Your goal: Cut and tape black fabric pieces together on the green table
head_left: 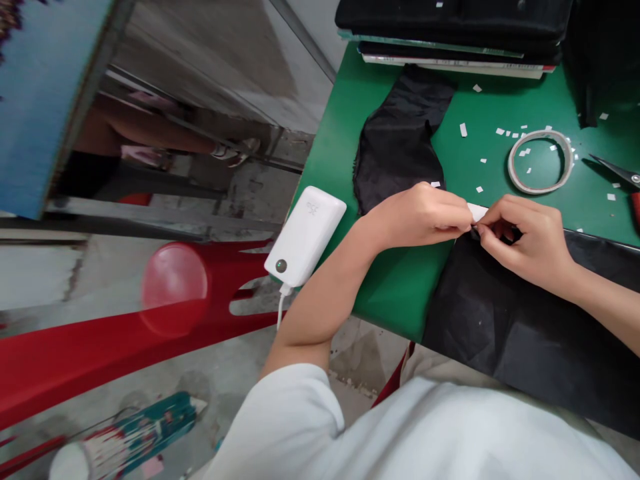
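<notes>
A sheet of black fabric (pixel 500 320) lies over the front edge of the green table and hangs down over my lap. At its upper left corner my left hand (pixel 425 217) and my right hand (pixel 533 237) meet, both closed in a pinch. Their fingertips hold the fabric's edge, almost touching each other. Between them a small white piece (pixel 477 212), like paper or tape, shows just behind the fingers. The exact grip is partly hidden by the fingers. Beyond my left hand lies a crumpled black cloth piece (pixel 395 147).
On the green table (pixel 390 293) are a tape roll (pixel 511 163), scissors (pixel 615 170) and scattered white scraps. A stack of black items (pixel 450 23) stands at the back. A white power bank (pixel 306 233) with a cable sits at the left edge, near a red stool (pixel 220 280). Another person's leg (pixel 155 130) is beyond.
</notes>
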Tool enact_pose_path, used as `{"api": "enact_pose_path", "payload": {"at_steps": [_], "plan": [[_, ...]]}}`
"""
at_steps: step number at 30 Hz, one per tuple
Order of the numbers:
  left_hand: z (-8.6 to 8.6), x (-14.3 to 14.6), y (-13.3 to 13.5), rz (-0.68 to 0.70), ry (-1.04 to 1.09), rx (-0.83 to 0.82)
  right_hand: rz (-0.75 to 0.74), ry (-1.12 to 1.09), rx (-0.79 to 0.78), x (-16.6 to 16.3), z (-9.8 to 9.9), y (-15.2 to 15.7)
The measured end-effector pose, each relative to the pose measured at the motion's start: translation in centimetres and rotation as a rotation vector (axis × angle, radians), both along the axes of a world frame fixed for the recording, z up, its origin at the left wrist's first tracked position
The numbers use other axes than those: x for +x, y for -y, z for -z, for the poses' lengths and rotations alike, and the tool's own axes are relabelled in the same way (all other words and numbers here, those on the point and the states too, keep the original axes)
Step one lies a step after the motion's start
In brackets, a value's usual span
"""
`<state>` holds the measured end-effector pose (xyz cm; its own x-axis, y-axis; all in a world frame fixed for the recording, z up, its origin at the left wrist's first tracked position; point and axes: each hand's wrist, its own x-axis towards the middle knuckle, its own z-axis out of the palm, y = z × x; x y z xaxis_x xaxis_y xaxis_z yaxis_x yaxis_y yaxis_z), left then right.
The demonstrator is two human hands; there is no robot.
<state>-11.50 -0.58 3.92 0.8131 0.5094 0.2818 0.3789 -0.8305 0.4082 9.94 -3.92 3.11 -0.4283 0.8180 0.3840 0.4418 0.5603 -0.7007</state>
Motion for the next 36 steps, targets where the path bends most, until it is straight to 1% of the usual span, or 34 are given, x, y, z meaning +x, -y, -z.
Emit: {"api": "enact_pose_path", "payload": {"at_steps": [5, 12, 18, 24, 33, 36], "plan": [[-0.2, 0.1, -0.1, -0.003, -0.013, -0.024, -0.014, 0.001, -0.012, 0.1, -0.1, 0.0], [-0.1, 0.2, 0.0, 0.01, 0.067, -0.019, -0.02, 0.01, -0.027, 0.2, -0.3, -0.2], [-0.2, 0.2, 0.0, -0.027, -0.019, -0.037, -0.067, 0.043, -0.054, 0.1, -0.2, -0.5], [-0.2, 0.3, 0.1, -0.017, 0.028, -0.003, -0.105, 0.058, -0.099, 0.1, -0.3, -0.9], [-0.4, 0.3, 0.1, -0.033, -0.035, -0.1, -0.115, -0.015, -0.213, 0.4, -0.7, -1.0], [-0.4, 0.4, 0.1, -0.02, 0.01, -0.099, -0.11, -0.019, -0.245, 0.5, -0.7, -1.0]]}}
